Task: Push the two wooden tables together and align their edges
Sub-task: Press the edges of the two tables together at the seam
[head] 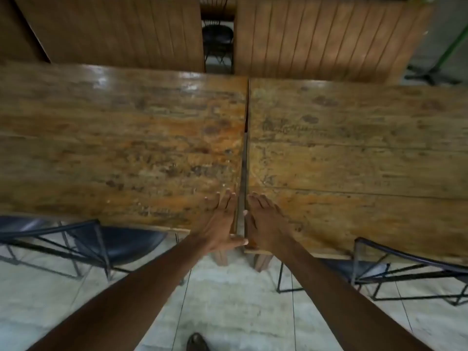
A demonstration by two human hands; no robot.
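At near end of seam: left hand flat on left table, right hand flat on right table, neither gripping. Narrow gap remains, tapering far. Closing step underway; next likely squeeze near corners, level near edges.

Dim, soft and slightly blurred, with white glare along the glossy worn wooden tabletops' upper edge and wide-angle bending at the frame sides.

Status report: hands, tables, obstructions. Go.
Left hand and right hand flat, open, flanking the seam. Left table and right table nearly joined; thin gap, near edges offset. Nothing in the gap.
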